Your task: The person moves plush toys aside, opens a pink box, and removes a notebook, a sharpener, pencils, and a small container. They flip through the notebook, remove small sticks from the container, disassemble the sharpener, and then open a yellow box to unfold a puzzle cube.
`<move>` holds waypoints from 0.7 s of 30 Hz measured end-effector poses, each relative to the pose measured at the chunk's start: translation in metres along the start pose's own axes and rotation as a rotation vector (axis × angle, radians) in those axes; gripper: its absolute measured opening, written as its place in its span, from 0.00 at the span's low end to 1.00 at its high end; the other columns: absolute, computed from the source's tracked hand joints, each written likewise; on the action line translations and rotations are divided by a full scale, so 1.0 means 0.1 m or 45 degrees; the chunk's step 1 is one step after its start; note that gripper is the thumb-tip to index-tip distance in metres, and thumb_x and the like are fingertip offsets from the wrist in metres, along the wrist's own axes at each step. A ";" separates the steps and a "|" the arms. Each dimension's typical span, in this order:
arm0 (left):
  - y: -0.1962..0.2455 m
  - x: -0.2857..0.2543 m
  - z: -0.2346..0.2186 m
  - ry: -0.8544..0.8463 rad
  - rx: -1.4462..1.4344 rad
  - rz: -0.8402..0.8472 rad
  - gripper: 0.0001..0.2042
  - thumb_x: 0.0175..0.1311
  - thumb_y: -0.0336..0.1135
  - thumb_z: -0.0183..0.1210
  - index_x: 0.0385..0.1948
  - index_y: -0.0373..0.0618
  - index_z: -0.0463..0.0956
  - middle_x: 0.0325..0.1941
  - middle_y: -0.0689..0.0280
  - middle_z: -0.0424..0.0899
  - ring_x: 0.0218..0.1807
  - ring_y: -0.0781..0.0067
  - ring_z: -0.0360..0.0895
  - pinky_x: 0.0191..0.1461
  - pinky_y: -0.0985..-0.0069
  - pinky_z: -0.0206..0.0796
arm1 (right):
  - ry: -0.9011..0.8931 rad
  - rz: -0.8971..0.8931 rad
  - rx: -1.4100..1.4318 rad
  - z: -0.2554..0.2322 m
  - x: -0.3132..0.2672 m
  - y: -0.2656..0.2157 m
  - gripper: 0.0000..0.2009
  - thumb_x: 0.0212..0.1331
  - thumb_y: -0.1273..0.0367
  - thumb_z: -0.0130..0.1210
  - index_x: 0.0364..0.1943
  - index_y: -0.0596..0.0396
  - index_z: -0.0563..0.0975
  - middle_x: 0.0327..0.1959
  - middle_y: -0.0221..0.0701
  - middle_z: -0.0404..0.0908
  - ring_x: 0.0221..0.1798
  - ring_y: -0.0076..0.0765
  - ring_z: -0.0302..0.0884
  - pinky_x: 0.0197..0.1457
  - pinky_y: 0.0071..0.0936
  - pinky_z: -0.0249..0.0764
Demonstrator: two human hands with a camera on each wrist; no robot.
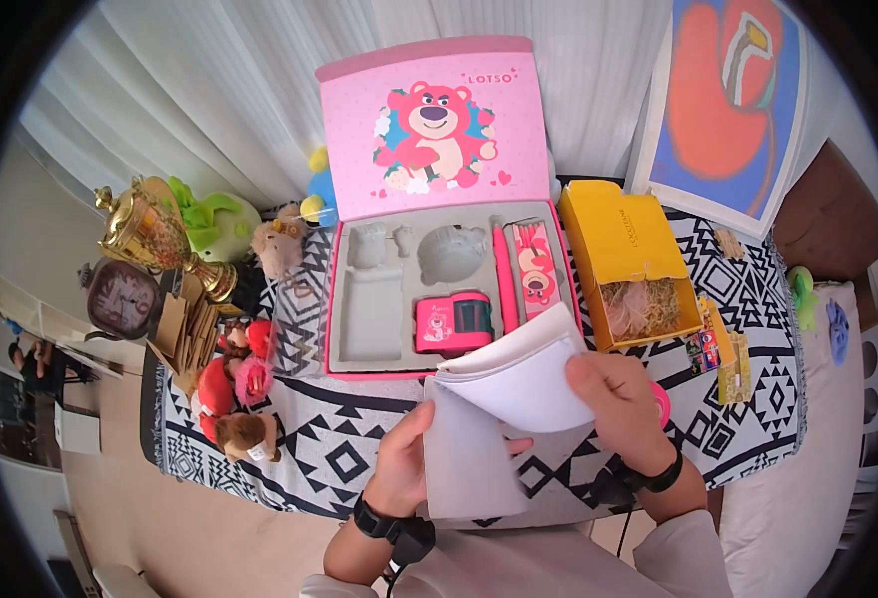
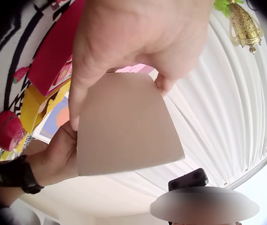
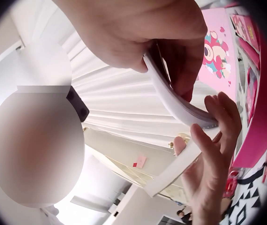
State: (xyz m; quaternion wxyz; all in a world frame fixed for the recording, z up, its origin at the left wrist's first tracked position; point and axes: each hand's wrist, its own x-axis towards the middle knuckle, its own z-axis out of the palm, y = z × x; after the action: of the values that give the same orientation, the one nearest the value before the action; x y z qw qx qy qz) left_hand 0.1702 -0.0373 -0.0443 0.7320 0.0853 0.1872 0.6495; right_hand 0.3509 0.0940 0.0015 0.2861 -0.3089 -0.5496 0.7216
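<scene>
A small notebook with blank white pages (image 1: 528, 374) is held open above the near edge of the pink box. My right hand (image 1: 623, 404) pinches the block of pages between thumb and fingers, and the pages bend in a curve in the right wrist view. Along the other side, my left hand (image 1: 399, 463) holds the notebook, its thumb at the edge and a fingertip showing past the hanging leaf. The left wrist view shows a plain, pale flat side of the notebook (image 2: 126, 126) under the left hand.
Behind the notebook stands the open pink box (image 1: 371, 314) with a pink sharpener-like item (image 1: 454, 321) in its grey insert. To the right lies a yellow box (image 1: 613, 224) with shredded filling. Plush toys (image 1: 234, 394), a gold trophy (image 1: 150, 224) and a clock (image 1: 123, 299) are at left.
</scene>
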 end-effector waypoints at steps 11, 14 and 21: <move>0.00 0.03 -0.27 -0.315 -0.316 -0.197 0.34 0.69 0.56 0.39 0.68 0.36 0.57 0.60 0.40 0.71 0.54 0.28 0.73 0.53 0.38 0.68 | -0.021 0.102 0.352 0.02 0.06 0.07 0.22 0.72 0.58 0.49 0.30 0.66 0.80 0.27 0.28 0.81 0.30 0.16 0.73 0.33 0.19 0.69; 0.00 0.00 -0.27 -0.132 -0.342 -0.256 0.34 0.70 0.58 0.41 0.67 0.37 0.59 0.56 0.39 0.74 0.52 0.30 0.75 0.53 0.45 0.71 | -0.024 -0.108 -0.172 0.02 0.02 0.15 0.24 0.73 0.56 0.46 0.29 0.64 0.79 0.23 0.27 0.78 0.27 0.17 0.71 0.30 0.22 0.67; -0.05 -0.12 -0.48 0.111 -0.571 -0.308 0.42 0.68 0.70 0.29 0.70 0.41 0.55 0.67 0.47 0.67 0.62 0.40 0.70 0.62 0.47 0.65 | -0.269 -0.377 -0.403 0.18 -0.09 0.26 0.22 0.74 0.59 0.43 0.27 0.61 0.77 0.22 0.34 0.78 0.23 0.27 0.73 0.26 0.26 0.67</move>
State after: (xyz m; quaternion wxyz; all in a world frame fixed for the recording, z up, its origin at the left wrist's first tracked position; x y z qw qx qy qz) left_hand 0.1552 -0.0555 -0.0878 0.7962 -0.1302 0.0787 0.5856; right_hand 0.3411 0.0700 -0.0188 0.2775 -0.1887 -0.7220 0.6050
